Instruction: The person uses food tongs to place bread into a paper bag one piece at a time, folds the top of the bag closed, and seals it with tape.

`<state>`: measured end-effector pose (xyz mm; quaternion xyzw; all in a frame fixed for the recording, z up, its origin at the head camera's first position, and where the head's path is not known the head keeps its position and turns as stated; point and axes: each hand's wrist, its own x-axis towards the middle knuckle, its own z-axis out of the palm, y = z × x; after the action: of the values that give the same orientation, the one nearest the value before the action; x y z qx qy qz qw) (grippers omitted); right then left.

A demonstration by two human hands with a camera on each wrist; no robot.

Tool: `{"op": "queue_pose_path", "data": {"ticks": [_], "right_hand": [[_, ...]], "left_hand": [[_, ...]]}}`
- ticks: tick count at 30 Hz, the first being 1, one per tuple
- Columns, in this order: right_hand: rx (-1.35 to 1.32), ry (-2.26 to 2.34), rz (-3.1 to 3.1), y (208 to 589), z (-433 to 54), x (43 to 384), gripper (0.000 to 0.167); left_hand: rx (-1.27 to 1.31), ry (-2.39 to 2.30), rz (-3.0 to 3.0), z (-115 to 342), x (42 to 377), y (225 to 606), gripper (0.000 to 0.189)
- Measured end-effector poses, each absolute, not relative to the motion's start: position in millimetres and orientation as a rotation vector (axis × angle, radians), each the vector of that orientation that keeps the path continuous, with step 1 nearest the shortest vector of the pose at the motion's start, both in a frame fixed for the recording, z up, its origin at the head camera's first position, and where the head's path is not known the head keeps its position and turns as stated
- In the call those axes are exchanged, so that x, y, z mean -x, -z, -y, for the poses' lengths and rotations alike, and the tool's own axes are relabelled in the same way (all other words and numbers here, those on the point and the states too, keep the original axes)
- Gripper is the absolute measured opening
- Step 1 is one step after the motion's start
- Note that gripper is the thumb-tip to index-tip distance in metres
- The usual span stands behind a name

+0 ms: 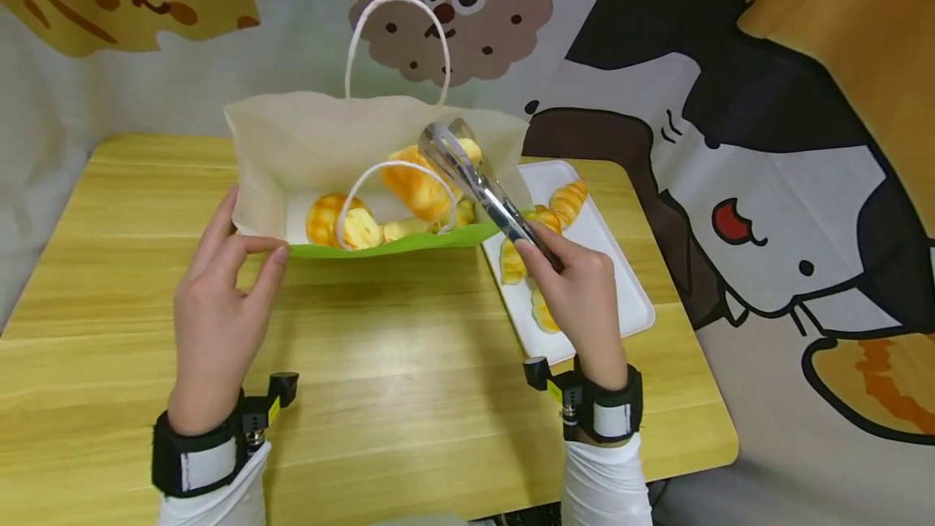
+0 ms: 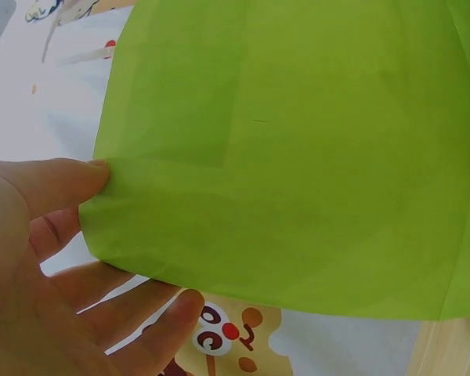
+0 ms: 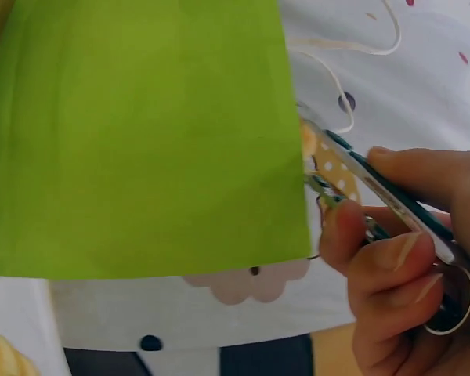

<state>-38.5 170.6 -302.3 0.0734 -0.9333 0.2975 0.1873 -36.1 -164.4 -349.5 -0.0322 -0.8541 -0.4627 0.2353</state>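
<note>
A paper bag (image 1: 292, 132), green outside and cream inside with white rope handles, stands open on the table. My left hand (image 1: 222, 299) pinches its front left rim between thumb and fingers; the left wrist view shows the thumb (image 2: 70, 182) against the green side. Metal tongs (image 1: 504, 211) are gripped in my right hand (image 1: 580, 291), their ends over the bag's right part. A yellow bread piece (image 1: 471, 151) shows at the tong ends; whether they clasp it I cannot tell. Inside lie a round golden bun (image 1: 326, 219), a larger golden bread (image 1: 416, 185) and other pieces, partly hidden.
Right of the bag, a white tray (image 1: 631, 303) carries several breads, among them a twisted roll (image 1: 568, 203); my right hand partly covers it. The wooden table (image 1: 394, 396) ends at a cartoon-printed cloth (image 1: 307, 63) behind and to the right.
</note>
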Motion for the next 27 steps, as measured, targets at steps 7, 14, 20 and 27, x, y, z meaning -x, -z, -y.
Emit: {"op": "queue_pose_path", "data": {"ticks": [7,14,20,27], "right_hand": [[-0.391,-0.559,2.783,276.7,-172.7,53.5,0.029],[-0.513,-0.436,2.867,258.2,-168.6,68.3,0.029],[-0.513,-0.375,2.913,252.9,-161.7,74.9,0.026],[-0.386,-0.489,2.966,255.4,-161.2,75.5,0.033]], "left_hand": [[0.082,1.271,2.358,164.7,34.9,348.5,0.015],[0.09,1.247,2.361,165.0,34.8,349.0,0.014],[0.094,1.246,2.354,165.1,34.9,349.6,0.013],[0.09,1.245,2.358,165.2,35.3,349.4,0.013]]}}
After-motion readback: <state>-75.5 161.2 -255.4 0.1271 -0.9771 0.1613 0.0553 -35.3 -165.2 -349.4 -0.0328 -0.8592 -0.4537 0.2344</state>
